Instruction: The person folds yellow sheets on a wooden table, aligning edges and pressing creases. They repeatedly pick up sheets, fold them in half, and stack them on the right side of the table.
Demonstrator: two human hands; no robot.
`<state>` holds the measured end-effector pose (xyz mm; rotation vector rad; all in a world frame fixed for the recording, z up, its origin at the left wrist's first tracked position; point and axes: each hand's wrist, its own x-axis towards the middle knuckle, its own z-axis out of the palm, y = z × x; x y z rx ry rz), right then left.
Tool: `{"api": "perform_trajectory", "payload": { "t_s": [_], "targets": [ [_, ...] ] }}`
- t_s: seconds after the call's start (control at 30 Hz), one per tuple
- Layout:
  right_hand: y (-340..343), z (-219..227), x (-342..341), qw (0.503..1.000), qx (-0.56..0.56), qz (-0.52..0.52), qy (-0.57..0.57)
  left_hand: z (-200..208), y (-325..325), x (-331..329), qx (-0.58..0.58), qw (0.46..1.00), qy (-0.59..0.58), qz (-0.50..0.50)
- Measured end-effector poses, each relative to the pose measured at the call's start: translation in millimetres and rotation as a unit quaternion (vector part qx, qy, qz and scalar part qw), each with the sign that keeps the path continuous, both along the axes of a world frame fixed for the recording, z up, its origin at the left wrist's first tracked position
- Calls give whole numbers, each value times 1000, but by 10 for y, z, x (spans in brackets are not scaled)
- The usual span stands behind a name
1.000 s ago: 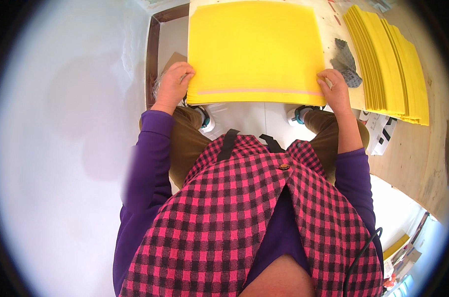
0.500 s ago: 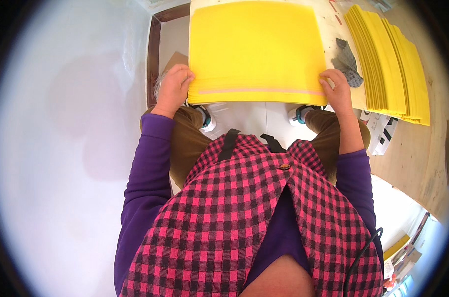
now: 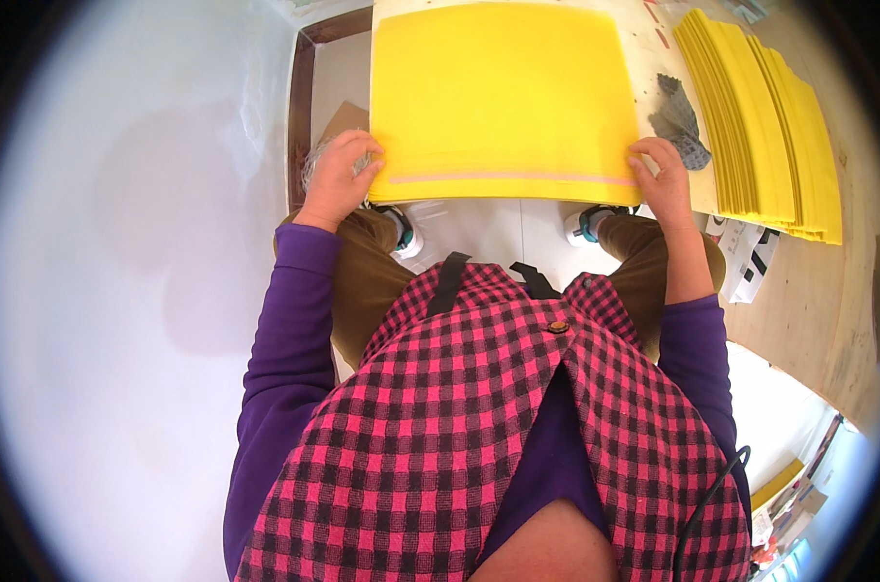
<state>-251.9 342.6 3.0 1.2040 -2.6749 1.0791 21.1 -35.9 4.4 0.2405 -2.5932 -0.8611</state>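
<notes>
A stack of yellow sheets, which look like paper or thin padded mailers, lies on the table before me. A pale pink strip runs across the top one near its front edge. At the stack's left front corner is my left hand, thumb and fingers parted, fingertips against the side edge. My right hand is at the opposite front corner, its thumb and curved fingers also parted, tips touching the edge. Neither hand visibly grips a sheet.
More yellow folded pieces stand in a leaning row on the right of the wooden table. A crumpled dark grey cloth lies between them and the stack. Clear plastic scraps and a brown cardboard piece are at left.
My left hand has shifted slightly, and its thumb now shows apart from the fingers. The right hand has barely moved; the stack looks the same.
</notes>
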Motion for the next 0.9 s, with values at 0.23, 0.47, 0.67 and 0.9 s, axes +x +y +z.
{"api": "perform_trajectory", "payload": {
  "t_s": [0.23,0.47,0.67,0.9],
  "targets": [
    [18,11,1,1000,-13,6,-14,-19,-44,-5,0,1000,-8,-1],
    [14,52,41,1000,-14,-5,-18,-6,-36,-18,-2,1000,0,1],
    [13,56,39,1000,-10,-7,-20,-16,-31,-33,-4,1000,16,1],
    [15,50,33,1000,-16,-2,-19,-22,-30,-49,-20,1000,22,0]
  ]
}}
